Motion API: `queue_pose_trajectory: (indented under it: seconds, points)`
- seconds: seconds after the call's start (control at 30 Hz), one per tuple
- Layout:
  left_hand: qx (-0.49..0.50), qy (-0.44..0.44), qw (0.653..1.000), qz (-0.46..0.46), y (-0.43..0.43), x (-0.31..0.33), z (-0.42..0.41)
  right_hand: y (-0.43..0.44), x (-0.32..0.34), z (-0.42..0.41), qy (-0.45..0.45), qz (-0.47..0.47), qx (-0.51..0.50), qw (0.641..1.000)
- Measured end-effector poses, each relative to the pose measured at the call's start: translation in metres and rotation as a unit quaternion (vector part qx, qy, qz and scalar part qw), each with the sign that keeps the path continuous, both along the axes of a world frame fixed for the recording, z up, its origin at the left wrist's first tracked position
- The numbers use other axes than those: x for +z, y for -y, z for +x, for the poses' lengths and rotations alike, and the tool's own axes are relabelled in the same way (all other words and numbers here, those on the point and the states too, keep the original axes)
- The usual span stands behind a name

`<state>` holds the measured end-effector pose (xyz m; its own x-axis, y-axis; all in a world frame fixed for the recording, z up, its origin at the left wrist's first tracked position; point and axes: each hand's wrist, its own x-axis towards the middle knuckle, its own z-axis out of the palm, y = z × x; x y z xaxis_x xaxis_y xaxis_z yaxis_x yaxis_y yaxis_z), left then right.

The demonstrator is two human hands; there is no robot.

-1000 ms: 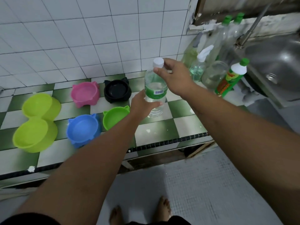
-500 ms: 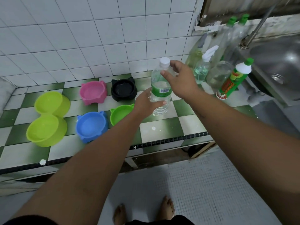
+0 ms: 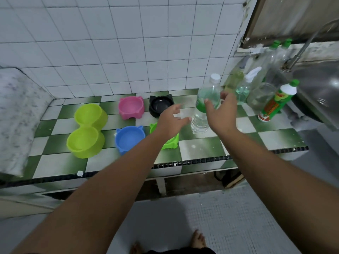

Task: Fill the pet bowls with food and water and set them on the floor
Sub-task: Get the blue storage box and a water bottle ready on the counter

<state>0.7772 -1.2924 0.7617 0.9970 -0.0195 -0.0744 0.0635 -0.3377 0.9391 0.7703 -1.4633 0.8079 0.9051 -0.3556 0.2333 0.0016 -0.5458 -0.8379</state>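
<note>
A clear water bottle [image 3: 199, 123] with a white cap and green label stands on the green-and-white tiled counter [image 3: 201, 147]. My right hand [image 3: 222, 112] hovers at its right side, fingers loose; the thumb crosses in front of the label without a clear grip. Just left of the bottle, my left hand [image 3: 171, 121] is spread and holds nothing. It hides part of the green bowl [image 3: 172, 143]. A blue bowl [image 3: 129, 138], a pink bowl [image 3: 131, 107], a black bowl [image 3: 161, 105] and a lime double bowl [image 3: 87, 130] sit to the left.
A spray bottle [image 3: 244, 89], a glass jar [image 3: 260, 97], a green detergent bottle [image 3: 274, 103] and taller bottles crowd the counter's right end beside a steel sink [image 3: 320, 92]. A white tiled wall stands behind. Grey mosaic floor [image 3: 229, 217] and my bare feet lie below.
Both hands have let go of the bottle: the left has pulled off its body to the left, the right has dropped from the cap to its right side. The view has shifted left.
</note>
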Motion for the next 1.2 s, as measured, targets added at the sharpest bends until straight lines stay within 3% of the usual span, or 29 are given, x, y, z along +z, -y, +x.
queue_pose_trajectory:
  seconds: [0.43,0.77,1.2]
  points:
    - [0.034,0.049,0.998,0.017,-0.127,0.02,-0.055,-0.126,-0.01,-0.051,0.027,0.004,0.066,0.997]
    - [0.065,0.045,0.996,0.043,-0.193,0.031,-0.081,-0.192,-0.007,-0.064,-0.007,0.041,0.165,0.985]
    - [0.203,0.033,0.977,0.06,-0.233,0.031,-0.101,-0.235,-0.005,-0.048,-0.044,0.031,0.287,0.956]
